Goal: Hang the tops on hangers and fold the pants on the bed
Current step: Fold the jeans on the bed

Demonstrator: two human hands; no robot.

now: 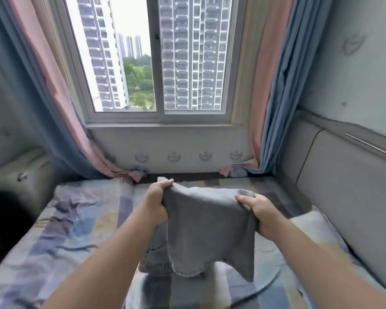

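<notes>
1. you held the grey pants [207, 226] up over the middle of the bed [76, 230], clear of the sheet. the far edge was stretched between your two hands and the rest hung toward you.
2. your left hand [155, 201] had its fingers curled round the left end of that edge, thumb on top. your right hand [261, 214] gripped a bunched fold at the right end. both hands were closed on the cloth.
3. the cloth looked soft and light but fairly thick, like washed denim. it draped in deep folds, and one hemmed leg end hung lowest, near you. i judge it would not slip, but it would sag and twist wherever it went unsupported.
4. the best hold, to my eye, was at the two waist corners, so the legs could fall one over the other before you laid them flat.
5. a darker folded cloth [156, 253] lay on the bed just beneath the hanging part. i could not tell whether the two touched.
6. the window [156, 63] and curtains [274, 97] stood at the far end, and the padded headboard [343, 175] on the right.
</notes>
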